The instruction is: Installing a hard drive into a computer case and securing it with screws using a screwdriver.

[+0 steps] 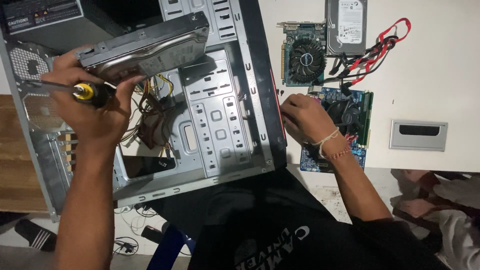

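My left hand point(92, 107) grips a grey hard drive point(150, 47) and a screwdriver with a yellow and black handle point(90, 92) together, held over an open metal computer case point(220, 120). The screwdriver's shaft points left. My right hand point(305, 117) rests on the white desk beside the case's right wall, fingers curled at the edge of a blue motherboard point(350, 125). Whether it pinches anything small I cannot tell. Thread bands circle that wrist.
A graphics card with a round fan point(304, 55), a second hard drive point(346, 25) and red and black cables point(380, 47) lie at the desk's far side. A grey cable slot point(418, 135) sits in the desk. Loose wires point(150, 110) fill the case. Power supply point(42, 20) at top left.
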